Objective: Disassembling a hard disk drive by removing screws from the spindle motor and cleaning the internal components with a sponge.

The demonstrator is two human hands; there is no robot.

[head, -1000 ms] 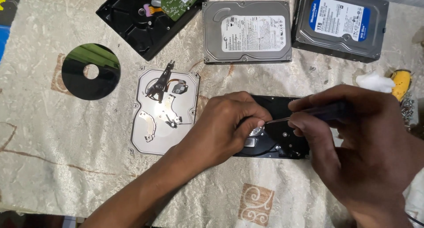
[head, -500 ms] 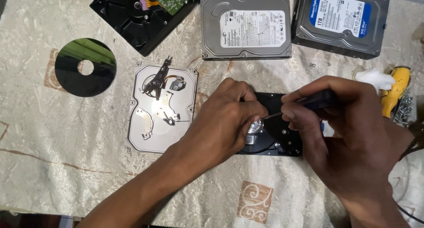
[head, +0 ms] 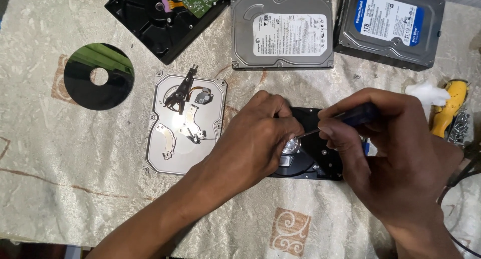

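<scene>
Hands barely shift; same screw work on the open drive (head: 320,153).
Your left hand (head: 255,143) stays curled, pinning the hub (head: 290,146); right hand (head: 396,148) keeps gripping the screwdriver (head: 345,117).

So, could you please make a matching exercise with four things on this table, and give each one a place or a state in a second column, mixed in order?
Things:
1. shiny disc
2. silver cover plate
3. screwdriver
4. blue-labelled drive

Places or states:
A. held in the right hand, tip on the open drive
B. closed, at the far right of the table
C. lying alone at the far left
D. flat beside the left hand, small metal parts on it

Pairs: 1-C, 2-D, 3-A, 4-B
</scene>
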